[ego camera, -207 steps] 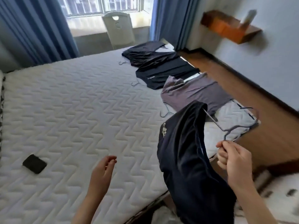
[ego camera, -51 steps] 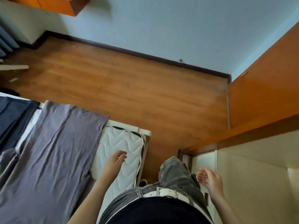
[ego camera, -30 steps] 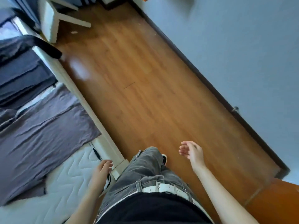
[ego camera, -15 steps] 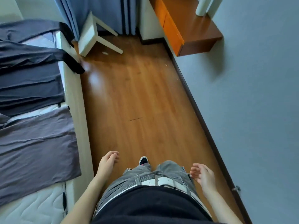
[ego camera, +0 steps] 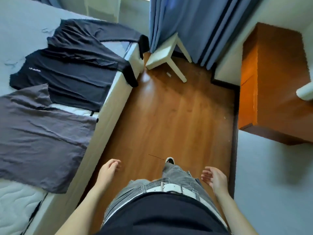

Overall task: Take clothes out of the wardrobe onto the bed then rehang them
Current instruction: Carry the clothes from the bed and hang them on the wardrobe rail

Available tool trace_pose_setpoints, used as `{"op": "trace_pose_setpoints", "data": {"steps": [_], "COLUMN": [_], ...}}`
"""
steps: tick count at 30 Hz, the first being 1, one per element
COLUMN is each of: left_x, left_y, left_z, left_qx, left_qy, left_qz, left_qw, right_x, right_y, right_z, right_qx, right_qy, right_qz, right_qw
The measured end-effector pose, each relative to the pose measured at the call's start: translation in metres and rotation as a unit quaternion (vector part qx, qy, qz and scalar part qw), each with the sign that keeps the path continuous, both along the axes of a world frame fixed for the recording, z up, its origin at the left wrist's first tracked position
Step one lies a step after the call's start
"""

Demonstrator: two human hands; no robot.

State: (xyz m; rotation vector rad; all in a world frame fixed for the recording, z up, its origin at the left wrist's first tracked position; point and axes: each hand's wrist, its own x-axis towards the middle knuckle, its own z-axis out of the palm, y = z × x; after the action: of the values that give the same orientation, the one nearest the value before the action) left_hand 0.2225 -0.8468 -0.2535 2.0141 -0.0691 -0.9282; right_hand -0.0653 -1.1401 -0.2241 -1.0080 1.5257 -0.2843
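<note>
Three garments lie flat along the right edge of the bed (ego camera: 108, 114): a grey shirt (ego camera: 39, 136) nearest me, a black shirt (ego camera: 67, 77) with small white lettering beyond it, and another dark garment (ego camera: 94, 34) farthest away. My left hand (ego camera: 108, 172) hangs empty beside the bed frame, fingers loosely curled and apart. Over the floor by the wall, my right hand (ego camera: 215, 180) is held out, palm open, holding nothing. The wardrobe is out of view.
A strip of wooden floor (ego camera: 169, 116) runs ahead between the bed and the pale wall. A white stool (ego camera: 166, 56) stands at its far end in front of blue curtains (ego camera: 186, 22). An orange wall shelf (ego camera: 274, 85) juts out on the right.
The view has swung from the wardrobe corner to look along the floor beside the bed. The dark garment once held on a hanger is no longer in either hand.
</note>
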Motion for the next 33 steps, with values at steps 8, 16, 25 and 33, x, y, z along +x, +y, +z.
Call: {"op": "trace_pose_setpoints", "data": {"steps": [8, 16, 25, 33], "left_x": [-0.033, 0.001, 0.157, 0.238], "left_y": [-0.035, -0.082, -0.095, -0.086], "left_z": [0.016, -0.001, 0.001, 0.007], "left_qx": [0.035, 0.022, -0.005, -0.013], "left_qy": [0.044, 0.071, 0.046, 0.040], "left_qz": [0.301, 0.446, 0.487, 0.575], "left_qw": [0.952, 0.892, 0.872, 0.817], "right_x": [0.181, 0.330, 0.491, 0.645], "right_y": [-0.139, -0.178, -0.196, -0.153], "right_z": [0.012, 0.001, 0.004, -0.003], "right_qx": [0.036, 0.041, -0.001, -0.001], "right_qy": [-0.015, -0.002, 0.013, 0.040], "right_qz": [0.266, 0.405, 0.456, 0.554], "right_qw": [0.963, 0.913, 0.890, 0.832]}}
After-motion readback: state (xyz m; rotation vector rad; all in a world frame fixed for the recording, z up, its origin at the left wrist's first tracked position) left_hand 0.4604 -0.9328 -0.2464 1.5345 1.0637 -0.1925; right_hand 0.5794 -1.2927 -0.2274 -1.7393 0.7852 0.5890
